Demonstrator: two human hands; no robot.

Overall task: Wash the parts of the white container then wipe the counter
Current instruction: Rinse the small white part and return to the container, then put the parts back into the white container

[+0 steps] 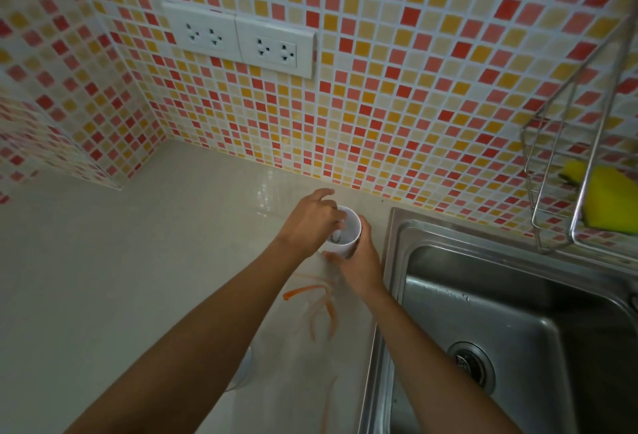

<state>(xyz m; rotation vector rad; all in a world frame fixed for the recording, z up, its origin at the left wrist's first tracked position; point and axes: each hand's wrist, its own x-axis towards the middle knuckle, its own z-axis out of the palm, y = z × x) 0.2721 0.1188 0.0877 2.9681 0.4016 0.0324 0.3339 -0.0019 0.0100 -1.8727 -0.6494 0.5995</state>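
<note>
Pale surface [103, 261] carries one white container [347, 231] beside one steel sink [518, 313], the right hand [359, 261] gripping its wall, the left hand [312, 223] reaching fingers inside, with orange smears [317, 309] nearer, two double sockets [241, 42] above, and one yellow sponge [607, 199] in one wire rack [552, 164].

One white container [345, 231], a cup-shaped piece, with one small part inside it, unclear what. One more white piece [241, 369] partly hidden under the left forearm. Two hands: left hand [310, 223], right hand [359, 261]. Two wall outlet plates [240, 38], each with two sockets, four sockets total. One steel sink [500, 313] with one drain [471, 366]. One wire rack [580, 171] holding one yellow sponge [607, 199]. One orange smear patch [319, 306] on one counter [121, 261].
</note>
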